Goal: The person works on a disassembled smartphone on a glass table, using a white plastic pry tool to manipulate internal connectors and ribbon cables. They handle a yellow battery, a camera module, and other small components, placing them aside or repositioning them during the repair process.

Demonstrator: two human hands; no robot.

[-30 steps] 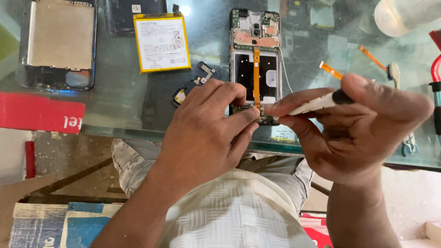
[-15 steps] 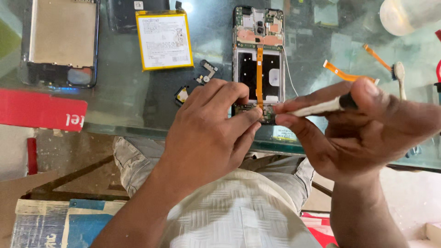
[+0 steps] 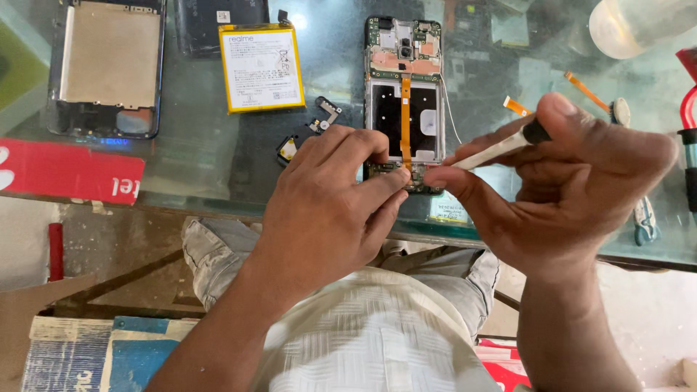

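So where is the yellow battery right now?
In the head view, the yellow battery lies flat on the glass table, upper left, between the opened phone and the metal-backed screen panel.

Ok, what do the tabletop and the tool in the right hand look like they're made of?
The tabletop looks like clear glass: glossy, with reflections, and the floor and trousers show through it. The tool in the right hand seems to be smooth off-white plastic with a black end, though painted metal can't be ruled out. Its tip meets the opened phone.
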